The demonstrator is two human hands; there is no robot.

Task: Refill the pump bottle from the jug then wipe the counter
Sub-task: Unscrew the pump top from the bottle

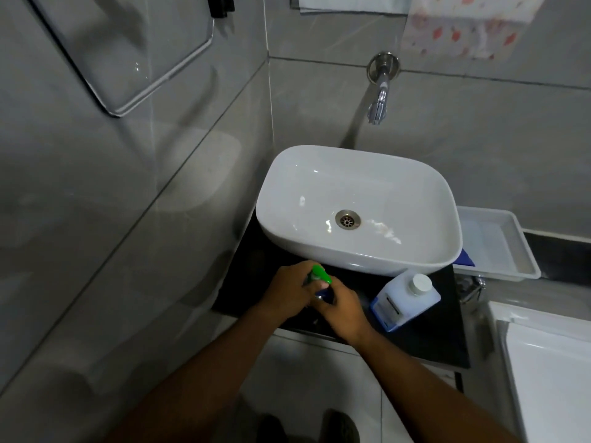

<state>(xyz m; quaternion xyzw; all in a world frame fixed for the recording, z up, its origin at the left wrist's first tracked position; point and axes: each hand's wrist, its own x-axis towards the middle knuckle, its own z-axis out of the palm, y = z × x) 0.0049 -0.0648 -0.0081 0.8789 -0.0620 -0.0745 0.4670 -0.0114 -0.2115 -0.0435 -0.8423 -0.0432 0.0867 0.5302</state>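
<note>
Left grip (292, 287): my arm reaches in from lower left, forearm bare, fingers curled shut around the pump (319, 274), thumb on top. Right grip (343, 310): my arm comes from lower right, wrist bent, fingers wrapped about the bottle (324, 297) below, touching the left.

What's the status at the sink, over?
Both hands, left and right, on pump bottle. Jug capped, standing right. Nothing in the way.

Black counter (441, 340): white basin (361, 251), capped jug (404, 300) (basin touching), pump bottle (321, 282).
</note>
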